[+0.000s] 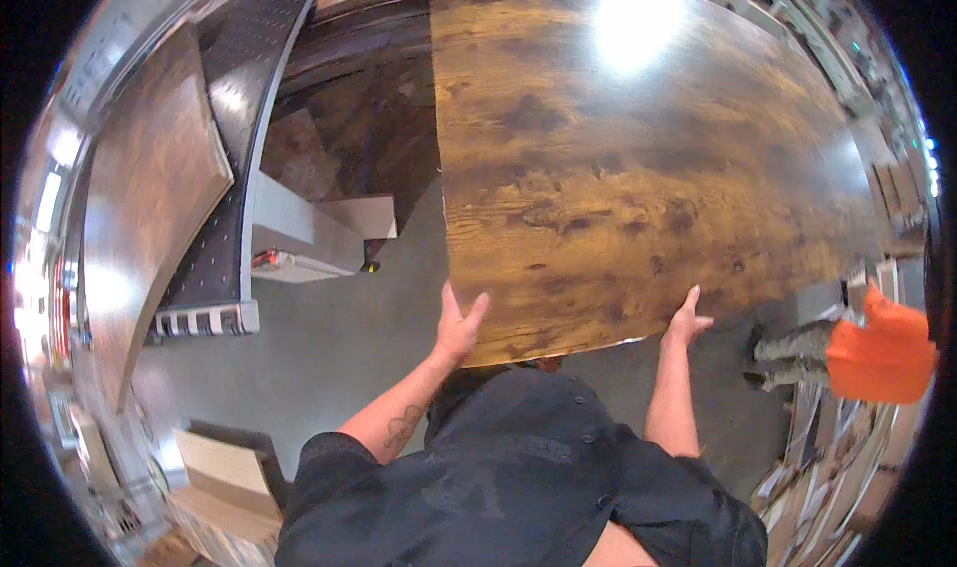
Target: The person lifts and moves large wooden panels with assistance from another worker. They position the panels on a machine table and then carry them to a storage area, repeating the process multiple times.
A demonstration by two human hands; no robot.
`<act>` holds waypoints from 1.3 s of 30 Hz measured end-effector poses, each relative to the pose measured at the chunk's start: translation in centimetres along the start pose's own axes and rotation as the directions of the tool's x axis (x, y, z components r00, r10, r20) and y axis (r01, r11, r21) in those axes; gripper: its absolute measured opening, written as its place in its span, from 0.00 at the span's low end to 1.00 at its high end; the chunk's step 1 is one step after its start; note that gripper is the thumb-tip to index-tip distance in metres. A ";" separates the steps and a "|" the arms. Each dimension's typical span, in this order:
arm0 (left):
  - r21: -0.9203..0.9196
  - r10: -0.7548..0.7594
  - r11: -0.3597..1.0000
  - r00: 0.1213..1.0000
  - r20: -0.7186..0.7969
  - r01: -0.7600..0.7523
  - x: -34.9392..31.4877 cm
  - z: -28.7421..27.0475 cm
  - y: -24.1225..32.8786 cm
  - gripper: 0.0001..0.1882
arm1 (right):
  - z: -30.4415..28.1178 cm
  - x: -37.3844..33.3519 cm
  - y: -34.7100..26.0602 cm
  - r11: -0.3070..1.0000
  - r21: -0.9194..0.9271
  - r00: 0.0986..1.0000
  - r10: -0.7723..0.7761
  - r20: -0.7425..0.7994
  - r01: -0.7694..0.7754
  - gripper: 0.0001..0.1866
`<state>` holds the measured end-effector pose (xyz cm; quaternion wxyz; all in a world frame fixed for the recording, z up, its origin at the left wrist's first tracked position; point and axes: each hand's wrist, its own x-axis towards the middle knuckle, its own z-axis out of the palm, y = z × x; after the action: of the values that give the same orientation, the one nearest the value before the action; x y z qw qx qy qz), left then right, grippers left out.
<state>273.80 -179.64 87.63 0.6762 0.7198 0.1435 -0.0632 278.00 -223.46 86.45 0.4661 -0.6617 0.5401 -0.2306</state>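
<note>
A large brown wood-grain board (598, 198) stretches out in front of me, its near edge close to my body. My left hand (461, 326) grips the board's near left corner, thumb on the top face and the other fingers mostly hidden below. Farther right along the same edge, my right hand (686, 320) holds on the same way, thumb on top and fingers out of sight underneath. Bright light reflects off the board's far part. What supports its far end cannot be seen.
At left, another brown board (150, 198) lies on a black machine table (204, 238) dotted with small studs. Beside the table is a pale box-shaped beam (299, 230). A person in an orange top (877, 353) stands at right, near stacked boards (847, 457). Cardboard (224, 467) sits lower left.
</note>
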 end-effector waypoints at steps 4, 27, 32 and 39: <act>0.102 0.030 0.995 0.996 -0.080 -0.022 0.0 0.3 0.3 0.41 | 0.4 -0.7 0.1 0.998 -0.050 0.996 -0.028 -0.089 0.024 0.61; -0.319 -0.079 0.947 0.992 -0.096 0.044 -3.2 -1.6 -6.6 0.44 | 0.2 -17.5 -8.2 0.239 0.257 -0.049 -0.638 0.768 0.936 0.32; -0.283 -0.351 0.912 0.923 -0.157 0.298 -11.7 -6.3 -17.6 0.50 | 3.3 -32.2 -8.4 -0.220 0.693 -0.723 -0.099 0.684 0.686 0.35; -0.079 -0.595 0.802 0.781 -0.187 0.592 -21.1 -8.5 -26.9 0.55 | 8.4 -35.2 -9.3 -0.454 0.788 -0.759 0.305 0.576 0.415 0.34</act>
<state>245.00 -172.62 68.60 0.6095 0.6351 0.4312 -0.1978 278.56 -187.81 97.62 -0.1104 -0.7258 -0.6599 0.1598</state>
